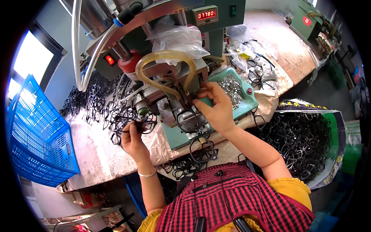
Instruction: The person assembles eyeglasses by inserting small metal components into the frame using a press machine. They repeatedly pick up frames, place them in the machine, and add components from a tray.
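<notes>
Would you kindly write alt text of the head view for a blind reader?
A person's right hand is at a green machine with a black glasses frame in it; the left hand grasps another frame by a heap of frames. A teal tray holds small shiny parts; a blue basket stands at left, a sack of frames at right.

A wide fisheye camera on the person's head looks steeply down and forward. The lens is close above the body: the checked apron (232, 193) fills the bottom edge, upper side toward the viewer's center. The left hand (134, 142) and right hand (217, 110) are near, mid-frame, with the machine (222, 19) rising beyond them. Toward the dark, rounded rim, straight edges bend, taking in a blue basket (38, 142) at far left and a sack (339, 135) at right.
</notes>
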{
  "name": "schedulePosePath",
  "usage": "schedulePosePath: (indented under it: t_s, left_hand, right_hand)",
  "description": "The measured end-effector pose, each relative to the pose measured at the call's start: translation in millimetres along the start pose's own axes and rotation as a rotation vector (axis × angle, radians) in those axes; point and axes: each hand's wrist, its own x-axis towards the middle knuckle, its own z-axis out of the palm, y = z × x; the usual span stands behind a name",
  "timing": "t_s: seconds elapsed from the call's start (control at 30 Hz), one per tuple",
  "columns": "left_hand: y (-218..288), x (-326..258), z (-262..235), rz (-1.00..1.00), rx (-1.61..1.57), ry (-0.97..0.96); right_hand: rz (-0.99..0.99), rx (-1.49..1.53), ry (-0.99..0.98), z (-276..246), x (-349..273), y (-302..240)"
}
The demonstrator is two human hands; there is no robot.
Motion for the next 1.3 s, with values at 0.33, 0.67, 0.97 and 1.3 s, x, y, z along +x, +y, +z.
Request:
schedulePosePath:
  t_s: [0.33,0.67,0.97,1.3]
  left_hand:
    - [94,11,98,0.445,0.147,-0.236]
    - [56,-35,110,0.855,0.588,-0.789]
    - [51,-38,107,0.792,0.580,-0.784]
    - [61,-85,30,0.852,0.932,-0.210]
  right_hand:
    - [0.184,0.187,-0.079,8,-5,-39]
    - [-0.113,-1.204,-0.024,-94,14,51]
    - [-0.425,-1.017,-0.134,-99,19,74]
    - [-0.195,-0.721,0.131,-104,27,68]
